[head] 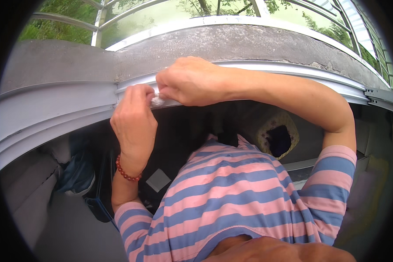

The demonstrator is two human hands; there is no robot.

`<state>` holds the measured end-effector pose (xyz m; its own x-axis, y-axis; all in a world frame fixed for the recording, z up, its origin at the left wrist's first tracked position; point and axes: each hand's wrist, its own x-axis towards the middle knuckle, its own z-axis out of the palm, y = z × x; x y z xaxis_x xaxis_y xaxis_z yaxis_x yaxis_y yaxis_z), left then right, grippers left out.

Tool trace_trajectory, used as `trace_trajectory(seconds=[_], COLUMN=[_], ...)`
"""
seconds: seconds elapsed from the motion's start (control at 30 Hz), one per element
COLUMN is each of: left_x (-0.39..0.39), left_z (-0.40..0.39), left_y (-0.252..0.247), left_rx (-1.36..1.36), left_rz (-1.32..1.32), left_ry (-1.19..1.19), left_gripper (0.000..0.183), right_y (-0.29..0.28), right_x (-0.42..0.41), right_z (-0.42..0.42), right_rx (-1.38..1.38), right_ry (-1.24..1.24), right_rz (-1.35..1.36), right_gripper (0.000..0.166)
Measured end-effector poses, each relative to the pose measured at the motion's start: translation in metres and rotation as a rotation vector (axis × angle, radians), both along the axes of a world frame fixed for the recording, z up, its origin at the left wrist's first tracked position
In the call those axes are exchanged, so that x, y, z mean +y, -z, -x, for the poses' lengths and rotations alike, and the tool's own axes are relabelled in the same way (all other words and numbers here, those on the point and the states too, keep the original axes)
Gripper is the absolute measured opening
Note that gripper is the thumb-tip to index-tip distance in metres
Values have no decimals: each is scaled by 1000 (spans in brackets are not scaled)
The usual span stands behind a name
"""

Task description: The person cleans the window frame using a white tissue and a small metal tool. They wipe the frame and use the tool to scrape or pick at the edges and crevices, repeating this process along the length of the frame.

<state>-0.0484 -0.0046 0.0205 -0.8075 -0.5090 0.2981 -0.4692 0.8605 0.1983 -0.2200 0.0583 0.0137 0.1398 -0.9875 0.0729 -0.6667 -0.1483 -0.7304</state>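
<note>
Between my two hands is a small crumpled white wad [157, 100], maybe tissue or cloth; its material is too small to tell. My left hand [134, 121], with a red bead bracelet [127, 177] at the wrist, pinches the wad's left side between thumb and fingers. From the right, my right hand [191, 82] reaches over with bent fingers, its fingertips closed on the wad's upper right edge. Both hands are above a white window-frame track [265, 68], near the corner where its two sections meet. The palms and some fingertips are hidden.
A grey concrete ledge [235, 42] runs beyond the track, with metal railings [65, 21] and trees outside. Below the frame on the right is a patterned container [290, 124] with a dark thing in it. Dark bluish fabric or a bag [77, 173] lies low on the left.
</note>
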Motion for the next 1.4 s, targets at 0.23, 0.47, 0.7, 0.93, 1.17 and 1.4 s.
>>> trace_trajectory(seconds=[0.23, 0.47, 0.7, 0.93, 1.17, 1.4], left_x=[-48, 3, 24, 8, -3, 21], left_z=[74, 117, 131, 105, 19, -69], left_y=[-53, -40, -30, -51, -53, 6], left_rx=[519, 443, 290, 413, 425, 341], left_rz=[237, 18, -163, -4, 480, 478], left_ry=[-208, 179, 218, 153, -85, -58], left_gripper=[5, 5, 12, 16, 14, 28], right_y=[-61, -80, -27, 19, 94, 104], right_x=[-22, 178, 277, 327, 313, 342], right_z=[72, 166, 142, 146, 157, 194], right_rx=[274, 103, -86, -61, 122, 190], right_ry=[234, 876, 1201, 1381, 1485, 1504], right_rz=[591, 451, 273, 352, 555, 507], right_gripper=[18, 14, 15, 19, 27, 29])
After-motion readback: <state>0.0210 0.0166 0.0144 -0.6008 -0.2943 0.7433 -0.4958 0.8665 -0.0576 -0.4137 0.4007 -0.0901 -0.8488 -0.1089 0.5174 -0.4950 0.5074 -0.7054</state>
